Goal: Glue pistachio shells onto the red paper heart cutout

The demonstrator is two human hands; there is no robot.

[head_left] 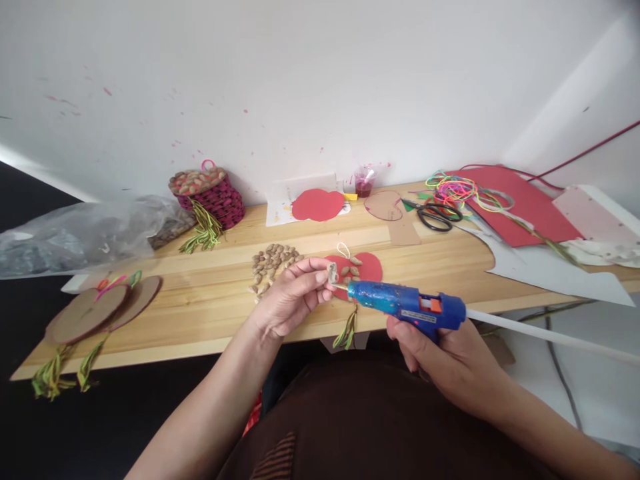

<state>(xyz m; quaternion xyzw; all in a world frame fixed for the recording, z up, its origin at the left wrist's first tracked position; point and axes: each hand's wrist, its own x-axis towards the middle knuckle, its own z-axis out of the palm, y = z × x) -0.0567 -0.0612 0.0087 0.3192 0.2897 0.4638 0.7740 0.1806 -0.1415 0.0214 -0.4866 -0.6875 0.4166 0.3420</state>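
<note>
Blue glue gun (407, 305) sits clamped in the right hand (450, 363), its nozzle touching a small shell (333, 272). Left hand (293, 297) pinches that shell, probably a nut's, above the surface (210, 313).

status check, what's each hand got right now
Left hand pinching a shell. Right hand gripping glue gun, nozzle at the shell. Nothing between them.

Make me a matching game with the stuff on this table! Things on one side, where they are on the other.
Things:
1. glue gun
2. shell
3. scissors
4. basket

Places:
A. by the wall, full of shells
B. in the right hand
C. flat on the table beside bright cords
D. pinched in the left hand

Pairs: 1-B, 2-D, 3-C, 4-A
</note>
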